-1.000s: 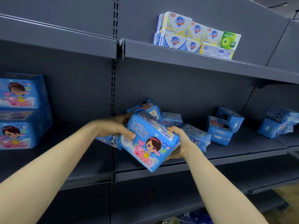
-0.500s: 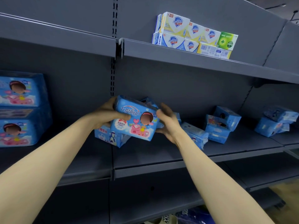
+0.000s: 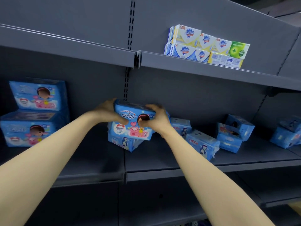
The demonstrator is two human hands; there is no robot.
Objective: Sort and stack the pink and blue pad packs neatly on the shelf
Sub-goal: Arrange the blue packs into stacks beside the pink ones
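Note:
A blue pad pack with pink print is held upright between both hands, resting on top of a blue pack on the middle shelf. My left hand grips its left end, thumb across the front. My right hand grips its right end, fingers over the top. Two stacked pink-print packs stand at the far left. Loose blue packs lie to the right: one by my right wrist, one tilted forward, and a small heap.
More blue packs lie at the far right of the shelf. Soap boxes sit on the upper shelf. Lower shelves run beneath my arms. Bare shelf surface lies between the left stack and the held pack.
Both hands raised the pack from chest height, turned it upright and moved it back onto the blue pack on the shelf. My right hand shifted from under the pack to its top right end.

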